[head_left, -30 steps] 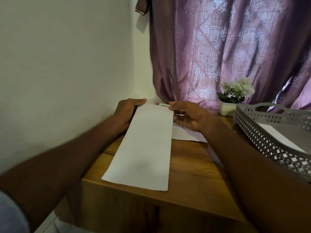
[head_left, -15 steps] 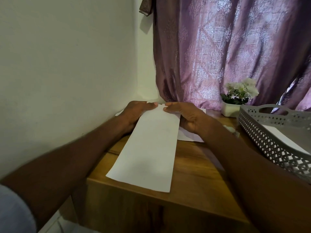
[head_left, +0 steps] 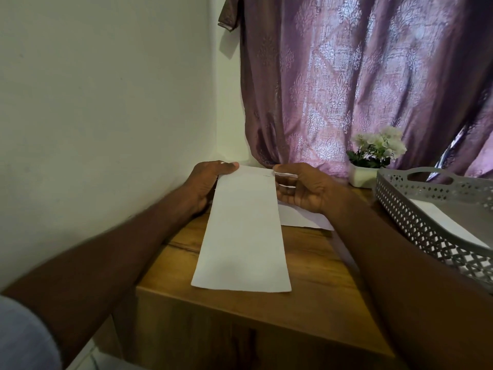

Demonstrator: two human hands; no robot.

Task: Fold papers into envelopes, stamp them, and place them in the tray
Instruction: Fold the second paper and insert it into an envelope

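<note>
a wooden table with a warm brown top stands in the corner, with a plain pale wall at 9 o'clock and a purple patterned curtain at 12 o'clock. at 2 o'clock a small white pot of white flowers stands just beside a grey perforated plastic tray, which holds a white paper and is cut off by the right edge. a long white folded sheet of paper lies in the middle of the table, its near end at 6 o'clock by the table edge. the left hand holds its far left corner, thumb on top and the other fingers curled under. the right hand pinches its far right corner between the thumb and curled fingers. another flat white sheet lies under the right hand and is mostly hidden by it. both forearms cover part of the table, and a pale sleeve shows at 7 o'clock. i cannot tell how many layers the folded sheet has.
</note>
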